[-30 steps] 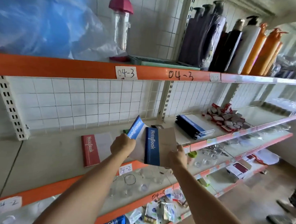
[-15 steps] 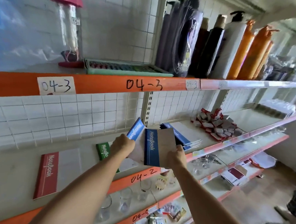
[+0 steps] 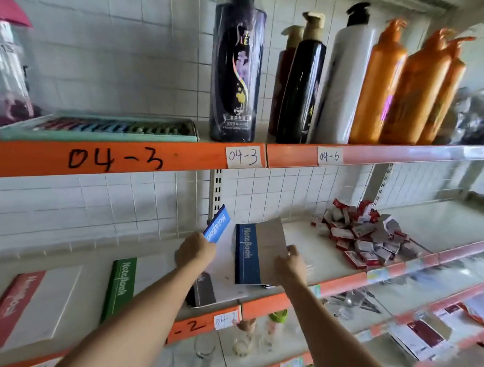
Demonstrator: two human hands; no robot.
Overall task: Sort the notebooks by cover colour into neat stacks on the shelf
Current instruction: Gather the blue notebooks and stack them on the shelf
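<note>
My left hand [image 3: 194,253] grips a light-blue notebook [image 3: 217,228], tilted up above the shelf [image 3: 339,259]. Just to its right, my right hand [image 3: 289,263] holds a dark-blue notebook [image 3: 246,252] by its lower right corner, its cover facing me. Under both hands a black-spined notebook [image 3: 201,291] lies flat near the shelf's front edge. Further left on the same shelf a green notebook [image 3: 121,284] and a red notebook [image 3: 14,308] lie flat, apart from each other.
A heap of small red-and-white packets [image 3: 361,234] sits on the shelf to the right. The shelf above carries tall pump bottles [image 3: 376,87] and a green tray [image 3: 98,129]. Lower shelves hold glass jars [image 3: 246,337] and packets.
The view has swung right and closer. Both hands with their blue notebooks have moved right along the shelf; the black-spined notebook now shows beneath them.
</note>
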